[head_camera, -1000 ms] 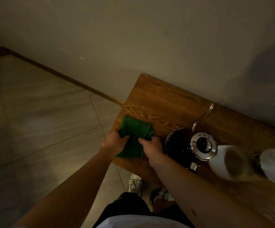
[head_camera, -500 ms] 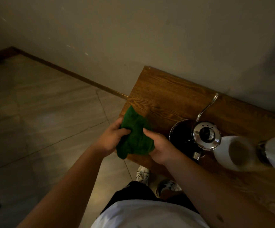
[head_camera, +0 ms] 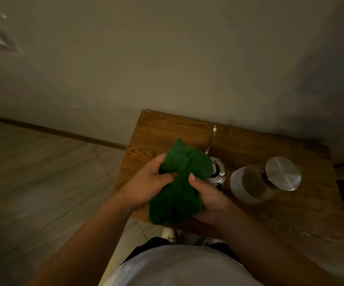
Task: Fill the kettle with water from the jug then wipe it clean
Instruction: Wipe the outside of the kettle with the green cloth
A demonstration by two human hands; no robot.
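Change: your cloth (head_camera: 179,182), flat on the tabletop (head_camera: 290,213) 1 s ago, is now lifted.
Hands: left hand (head_camera: 146,185) and right hand (head_camera: 208,197) grip it.
Cloth: green, bunched.

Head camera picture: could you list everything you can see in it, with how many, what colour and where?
cloth: one, dark green, bunched up and held in both hands above the table's near left part
kettle: one, shiny metal lid and thin curved spout, mostly hidden behind the cloth, on the table
jug: one, clear body with a white base and a round silver lid, on the table right of the kettle
table: one, brown wood, against the wall
wall: one, pale beige, behind the table
floor: grey tiles, left of the table
shoes: two, white, below the table's edge
left hand: one, fingers closed on the cloth
right hand: one, fingers closed on the cloth
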